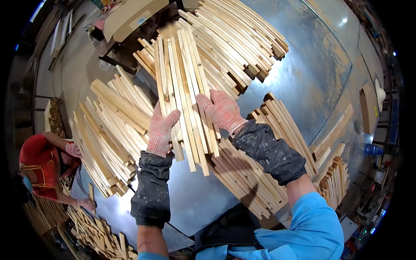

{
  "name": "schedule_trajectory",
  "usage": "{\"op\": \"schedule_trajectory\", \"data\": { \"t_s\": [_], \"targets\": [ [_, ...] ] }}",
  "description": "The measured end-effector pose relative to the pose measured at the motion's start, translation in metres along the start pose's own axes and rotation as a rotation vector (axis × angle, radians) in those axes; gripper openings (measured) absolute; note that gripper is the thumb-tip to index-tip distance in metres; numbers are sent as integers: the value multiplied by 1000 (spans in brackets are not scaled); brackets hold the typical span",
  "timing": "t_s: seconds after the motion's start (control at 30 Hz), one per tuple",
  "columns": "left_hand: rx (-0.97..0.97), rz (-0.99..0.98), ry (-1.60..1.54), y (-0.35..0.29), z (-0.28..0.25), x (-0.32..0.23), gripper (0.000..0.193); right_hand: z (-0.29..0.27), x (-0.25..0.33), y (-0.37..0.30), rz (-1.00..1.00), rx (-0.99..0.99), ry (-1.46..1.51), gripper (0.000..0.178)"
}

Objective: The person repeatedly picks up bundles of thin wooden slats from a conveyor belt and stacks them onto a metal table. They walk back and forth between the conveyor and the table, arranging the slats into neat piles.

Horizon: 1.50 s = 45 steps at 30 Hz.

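Between my two gloved hands is a bundle of long, pale wooden strips [184,82], lifted over the metal table and fanned unevenly at its near end. My left hand [162,128], in a pinkish knit glove, grips the bundle's left side with the thumb on top. On the other side my right hand [221,110], gloved alike, closes on the strips' right edge, thumb across them. Most of the fingers are hidden under the wood. Just beyond the bundle lies a large pile of similar strips [234,39].
More strips lie in a pile at left [108,134], at near right [247,177] and at right [284,130]. A co-worker in red [41,162] stands at the left, with short offcuts [97,232] nearby. A cardboard box [134,17] stands at the far side of the metal table [303,56].
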<state>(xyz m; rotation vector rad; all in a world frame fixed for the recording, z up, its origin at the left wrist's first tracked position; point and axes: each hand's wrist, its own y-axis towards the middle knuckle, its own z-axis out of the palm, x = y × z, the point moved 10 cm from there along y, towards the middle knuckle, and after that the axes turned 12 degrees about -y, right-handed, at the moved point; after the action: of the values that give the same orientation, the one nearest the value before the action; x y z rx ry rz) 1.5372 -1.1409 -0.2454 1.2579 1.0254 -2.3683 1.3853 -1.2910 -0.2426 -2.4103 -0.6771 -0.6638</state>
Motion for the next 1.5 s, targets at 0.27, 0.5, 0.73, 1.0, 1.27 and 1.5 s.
{"op": "schedule_trajectory", "data": {
  "t_s": [0.27,0.5,0.73,1.0,1.27,1.5],
  "targets": [
    [-55,100,118,-162,-37,-10,75,14,50,-161,-451,-111,-66,28],
    [-155,196,62,-337,-85,11,85,60,65,-300,-369,71,111,57],
    [-318,393,9,-542,-158,61,96,122,101,-474,-583,162,90,63],
    [-513,539,-50,-771,-217,132,100,221,106,-666,-808,274,53,66],
    [-783,693,-147,-949,-259,187,83,319,134,-797,-1038,563,5,59],
    [-1436,721,-15,-1093,-275,279,86,416,150,-913,-984,1197,367,41]
  ]
}}
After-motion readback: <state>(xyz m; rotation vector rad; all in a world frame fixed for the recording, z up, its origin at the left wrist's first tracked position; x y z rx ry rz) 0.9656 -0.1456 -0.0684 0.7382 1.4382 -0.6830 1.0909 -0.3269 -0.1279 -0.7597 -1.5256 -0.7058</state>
